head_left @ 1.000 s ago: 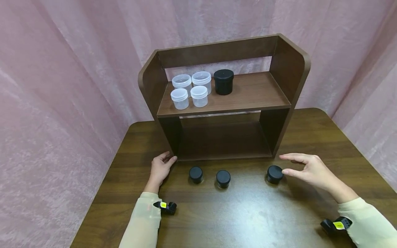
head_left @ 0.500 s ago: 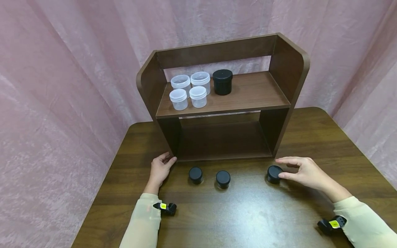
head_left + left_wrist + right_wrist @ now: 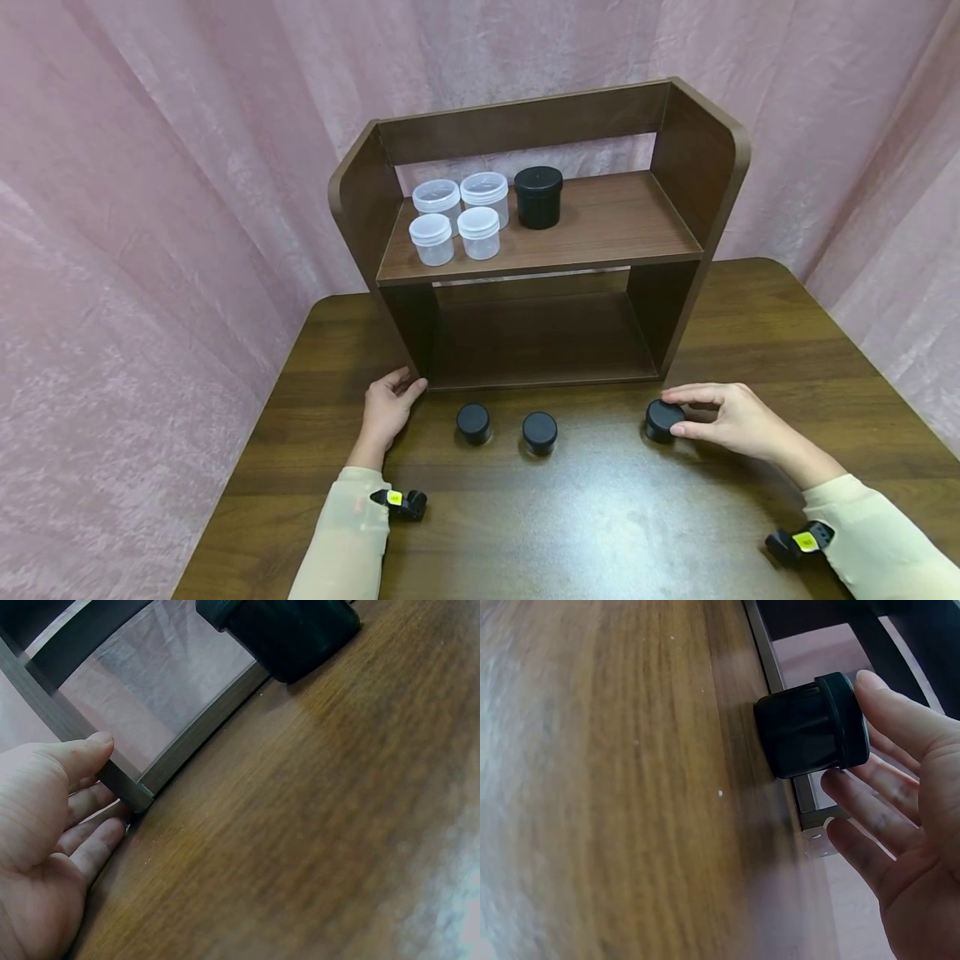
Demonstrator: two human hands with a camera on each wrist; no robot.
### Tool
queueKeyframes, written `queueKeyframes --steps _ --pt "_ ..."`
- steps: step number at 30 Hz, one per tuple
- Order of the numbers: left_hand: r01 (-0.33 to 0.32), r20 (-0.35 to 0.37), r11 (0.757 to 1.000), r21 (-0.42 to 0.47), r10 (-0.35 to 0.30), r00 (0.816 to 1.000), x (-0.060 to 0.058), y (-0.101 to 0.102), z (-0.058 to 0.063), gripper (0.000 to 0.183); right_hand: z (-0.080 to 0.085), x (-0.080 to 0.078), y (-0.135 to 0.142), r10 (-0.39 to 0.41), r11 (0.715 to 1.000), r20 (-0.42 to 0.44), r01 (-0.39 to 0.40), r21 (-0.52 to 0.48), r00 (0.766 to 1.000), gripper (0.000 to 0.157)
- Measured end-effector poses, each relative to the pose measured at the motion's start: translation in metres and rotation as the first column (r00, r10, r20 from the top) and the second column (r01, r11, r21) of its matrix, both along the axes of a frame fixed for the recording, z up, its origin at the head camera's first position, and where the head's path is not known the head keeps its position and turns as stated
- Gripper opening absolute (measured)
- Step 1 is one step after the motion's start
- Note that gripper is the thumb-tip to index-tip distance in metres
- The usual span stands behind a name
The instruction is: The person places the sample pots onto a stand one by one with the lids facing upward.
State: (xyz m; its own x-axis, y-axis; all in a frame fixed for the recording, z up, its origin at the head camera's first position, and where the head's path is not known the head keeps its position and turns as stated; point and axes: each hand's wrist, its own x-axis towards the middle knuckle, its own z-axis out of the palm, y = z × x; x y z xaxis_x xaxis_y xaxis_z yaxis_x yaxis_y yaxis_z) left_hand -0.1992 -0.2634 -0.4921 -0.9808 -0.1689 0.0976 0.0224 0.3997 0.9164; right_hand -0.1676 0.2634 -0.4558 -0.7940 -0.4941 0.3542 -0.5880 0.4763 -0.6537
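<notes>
My left hand (image 3: pixel 387 410) is at the lower left front corner of the brown shelf unit (image 3: pixel 540 271). In the left wrist view its thumb lies against the side panel (image 3: pixel 82 724), fingers on the outer side. My right hand (image 3: pixel 738 421) has thumb and fingers around the lid of the rightmost small black jar (image 3: pixel 662 421), which stands upright on the table. The right wrist view shows this jar (image 3: pixel 802 731) with the thumb at one side of its lid and fingertips at the other. Two similar jars, a left one (image 3: pixel 473 423) and a middle one (image 3: pixel 540 433), stand in front of the unit.
On the upper shelf, several translucent white-lidded jars (image 3: pixel 480 237) stand grouped at the left, beside a larger black jar (image 3: pixel 538 200). The wooden table (image 3: pixel 525 533) has rounded back corners. A pink curtain (image 3: pixel 187 167) hangs behind it.
My right hand has moved left, and its thumb and fingers have closed in around the rightmost small black jar's lid. The left hand stays at the shelf corner.
</notes>
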Motion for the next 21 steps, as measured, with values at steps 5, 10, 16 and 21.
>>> queueKeyframes --steps 5,10,16,21 --pt "0.0 -0.005 1.0 0.005 0.0 1.0 -0.0008 0.0003 0.0001 0.054 -0.0009 0.0012 -0.0004 0.011 1.0 0.023 -0.011 0.002 1.0 0.042" --pt "0.007 -0.003 1.0 0.001 -0.007 1.0 -0.0012 -0.0005 -0.0001 0.054 -0.0016 0.0014 -0.0003 0.001 1.0 0.01 -0.002 0.028 1.0 0.046" --pt "0.014 -0.001 1.0 -0.009 -0.014 1.0 -0.0007 -0.0013 -0.0014 0.054 -0.0023 0.0012 0.0011 -0.008 0.998 -0.023 0.01 0.068 1.0 0.048" --pt "0.006 0.007 1.0 -0.005 -0.006 1.0 0.0002 -0.0001 -0.0004 0.054 -0.0029 0.0006 0.0014 -0.018 0.996 -0.052 0.022 0.084 0.998 0.047"
